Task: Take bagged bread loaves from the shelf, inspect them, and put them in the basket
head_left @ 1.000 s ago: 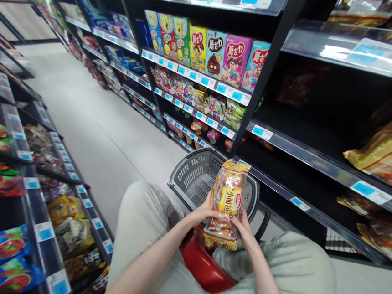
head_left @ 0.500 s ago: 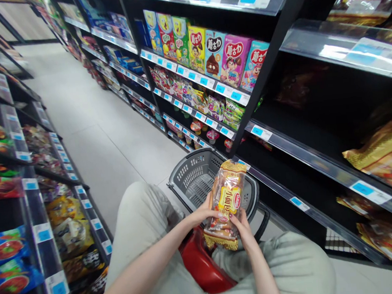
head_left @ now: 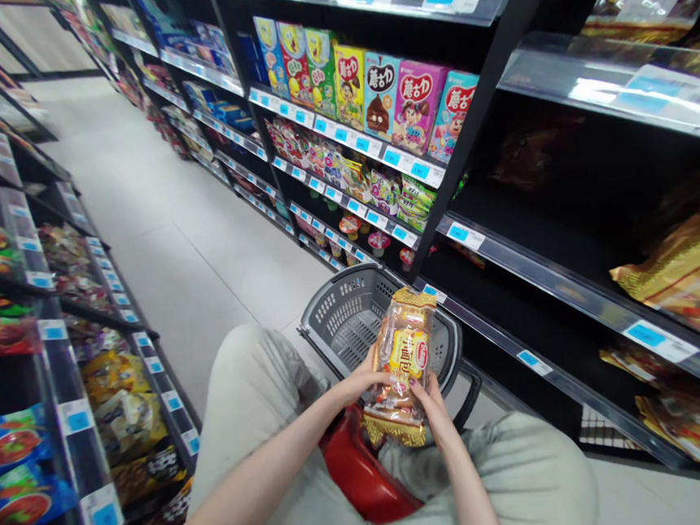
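Both hands hold a clear bread packet (head_left: 402, 348) with gold trim and a yellow label, upright over my lap. My left hand (head_left: 364, 382) grips its left side, fingers wrapped on the wrapper. My right hand (head_left: 431, 406) pinches its lower right side. Just behind the packet stands a grey shopping basket (head_left: 343, 316), which looks empty. I sit on a red stool (head_left: 359, 474) with my knees in pale trousers at either side.
Black shelves line the narrow aisle. To the right are colourful snack boxes (head_left: 401, 103), small cups and gold bread packets (head_left: 688, 274). The left shelves (head_left: 60, 386) carry bagged snacks. Pale tiled floor (head_left: 156, 222) runs away ahead.
The packet has tipped very slightly in my hands; the view has shifted a little. Otherwise nothing has moved.
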Available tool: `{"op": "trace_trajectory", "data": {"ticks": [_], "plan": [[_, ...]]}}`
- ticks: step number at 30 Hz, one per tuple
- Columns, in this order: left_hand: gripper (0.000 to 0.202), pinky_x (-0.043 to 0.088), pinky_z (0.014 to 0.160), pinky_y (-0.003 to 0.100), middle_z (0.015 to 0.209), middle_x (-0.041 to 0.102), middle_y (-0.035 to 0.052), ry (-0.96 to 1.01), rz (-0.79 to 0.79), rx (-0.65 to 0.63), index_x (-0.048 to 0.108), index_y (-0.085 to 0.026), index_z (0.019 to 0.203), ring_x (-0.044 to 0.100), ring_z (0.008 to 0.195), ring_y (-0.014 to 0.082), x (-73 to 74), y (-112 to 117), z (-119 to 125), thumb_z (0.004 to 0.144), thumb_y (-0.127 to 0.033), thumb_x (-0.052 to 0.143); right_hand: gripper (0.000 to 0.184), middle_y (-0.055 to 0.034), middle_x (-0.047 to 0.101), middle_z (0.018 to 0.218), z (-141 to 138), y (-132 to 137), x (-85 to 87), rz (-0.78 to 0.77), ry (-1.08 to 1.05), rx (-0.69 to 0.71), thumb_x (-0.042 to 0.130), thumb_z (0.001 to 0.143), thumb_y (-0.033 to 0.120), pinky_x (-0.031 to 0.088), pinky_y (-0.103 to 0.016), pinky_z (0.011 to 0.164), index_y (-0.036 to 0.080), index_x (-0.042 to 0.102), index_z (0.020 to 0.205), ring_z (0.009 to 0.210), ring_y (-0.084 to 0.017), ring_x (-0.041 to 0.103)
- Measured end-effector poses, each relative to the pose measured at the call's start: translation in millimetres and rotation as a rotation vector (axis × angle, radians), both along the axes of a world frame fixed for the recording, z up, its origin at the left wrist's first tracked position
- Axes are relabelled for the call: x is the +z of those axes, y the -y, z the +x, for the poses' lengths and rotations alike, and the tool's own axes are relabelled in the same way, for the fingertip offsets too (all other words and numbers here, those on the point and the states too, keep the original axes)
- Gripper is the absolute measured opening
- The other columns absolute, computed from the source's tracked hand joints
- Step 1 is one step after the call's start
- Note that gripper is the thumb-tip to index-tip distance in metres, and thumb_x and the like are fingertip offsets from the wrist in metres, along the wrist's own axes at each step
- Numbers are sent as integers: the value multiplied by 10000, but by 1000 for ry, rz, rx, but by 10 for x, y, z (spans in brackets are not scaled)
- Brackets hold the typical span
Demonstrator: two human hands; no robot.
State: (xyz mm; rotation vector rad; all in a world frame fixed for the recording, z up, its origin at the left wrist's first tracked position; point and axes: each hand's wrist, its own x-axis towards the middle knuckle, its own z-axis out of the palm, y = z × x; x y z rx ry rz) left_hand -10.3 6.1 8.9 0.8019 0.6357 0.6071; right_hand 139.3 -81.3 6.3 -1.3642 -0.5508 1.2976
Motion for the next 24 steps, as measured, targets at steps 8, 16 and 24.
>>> {"op": "trace_trajectory", "data": {"ticks": [8,16,24], "plan": [[1006,309,1055,425,1348,447,76,21,-28,6,178,-280,1388,436,1224,268,54,16,5,560,-85,716,436,-41,622,1103,-5,9,-30,-5,-6,3,676,676,431,389,-392,992,251,479,1021,1081,-227,559],[937,315,1046,422,1378,412,81,11,-4,-15,232,-259,1378,423,1229,275,-9,-11,18,585,-123,712,636,-122,564,1144,4,-3,14,-48,268,-22,644,644,519,411,-394,935,182,386,1117,1040,-249,558],[876,401,939,407,1249,530,113,13,-92,96,345,-197,1299,507,1122,287,-76,32,71,542,-266,780,757,-201,520,1138,-182,71,261,3,1212,-4,619,683,504,363,-510,908,87,366,1262,1073,-341,448]]}}
